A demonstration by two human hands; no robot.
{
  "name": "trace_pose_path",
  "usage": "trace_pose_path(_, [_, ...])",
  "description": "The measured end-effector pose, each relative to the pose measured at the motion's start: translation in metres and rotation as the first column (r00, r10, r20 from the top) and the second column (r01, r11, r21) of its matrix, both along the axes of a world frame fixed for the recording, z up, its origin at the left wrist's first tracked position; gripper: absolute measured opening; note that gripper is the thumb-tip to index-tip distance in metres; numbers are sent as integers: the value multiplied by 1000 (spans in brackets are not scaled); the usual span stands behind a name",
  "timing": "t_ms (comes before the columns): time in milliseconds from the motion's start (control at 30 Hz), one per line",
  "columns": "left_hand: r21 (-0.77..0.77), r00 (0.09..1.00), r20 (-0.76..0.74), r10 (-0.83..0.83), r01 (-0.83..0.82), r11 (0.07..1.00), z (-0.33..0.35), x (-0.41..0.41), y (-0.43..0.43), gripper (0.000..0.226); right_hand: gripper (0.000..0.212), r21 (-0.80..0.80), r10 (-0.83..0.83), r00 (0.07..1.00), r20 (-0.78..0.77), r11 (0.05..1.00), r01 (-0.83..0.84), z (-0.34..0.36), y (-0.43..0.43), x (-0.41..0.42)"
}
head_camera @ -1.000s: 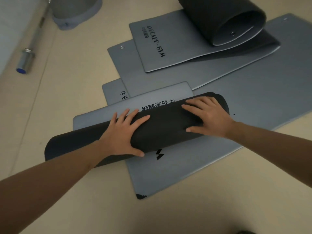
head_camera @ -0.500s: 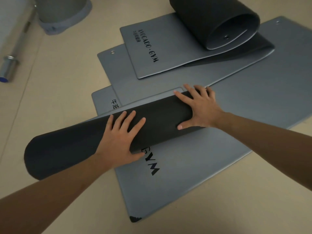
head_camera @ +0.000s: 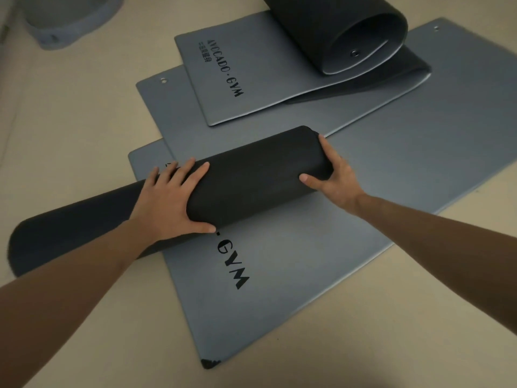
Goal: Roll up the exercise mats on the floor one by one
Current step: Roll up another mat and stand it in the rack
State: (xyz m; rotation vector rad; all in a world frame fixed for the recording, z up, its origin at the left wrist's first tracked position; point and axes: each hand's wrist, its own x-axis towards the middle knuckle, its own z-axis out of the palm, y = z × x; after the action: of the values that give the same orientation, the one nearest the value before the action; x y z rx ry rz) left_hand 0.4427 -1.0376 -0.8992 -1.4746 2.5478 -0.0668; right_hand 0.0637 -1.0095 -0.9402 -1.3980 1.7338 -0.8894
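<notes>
A black rolled mat (head_camera: 251, 177) lies slantwise across flat grey mats on the floor. My left hand (head_camera: 170, 200) presses on top of the roll near its middle, fingers spread and thumb on the near side. My right hand (head_camera: 333, 177) grips the roll's right end, thumb on the near side and fingers round the end. Under the roll lies a grey mat (head_camera: 279, 289) printed "GYM", with a dark corner turned up at its near edge. Farther back, a loosely curled mat (head_camera: 335, 29) rests half rolled on its own grey sheet.
A large flat grey mat (head_camera: 433, 121) spreads to the right under the others. Another grey mat's corner (head_camera: 145, 161) shows left of the roll. A grey round object (head_camera: 70, 23) stands at the top left. Beige floor (head_camera: 70, 121) surrounds the pile.
The roll has moved away from me, taking up the flat printed end beyond it and uncovering more of the "GYM" lettering. My right hand has shifted from the top to the right end.
</notes>
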Motion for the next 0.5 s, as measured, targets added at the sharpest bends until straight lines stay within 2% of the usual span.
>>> trace_pose_path(167, [-85,996,-58,61,-66,994,5,-9,18,132,88,-1,2,992,123,1000,-2,19,-4,2])
trace_pose_path(233, [-126,998,-69,12,-21,992,9,-21,31,131,88,32,-64,985,158,998,60,28,0,15])
trace_pose_path(300, [-121,998,-43,-47,41,992,11,-42,45,134,85,102,-144,982,121,986,132,38,4,32])
trace_pose_path(333, [-109,998,-33,-58,54,993,12,-54,51,138,80,170,-172,979,111,974,152,43,8,41])
trace_pose_path(433, [-68,996,43,-72,75,995,14,-76,62,149,39,334,-182,959,218,937,102,59,24,54])
trace_pose_path(500, [-56,990,89,-113,118,991,13,-74,63,146,37,419,-197,938,285,906,63,59,34,53])
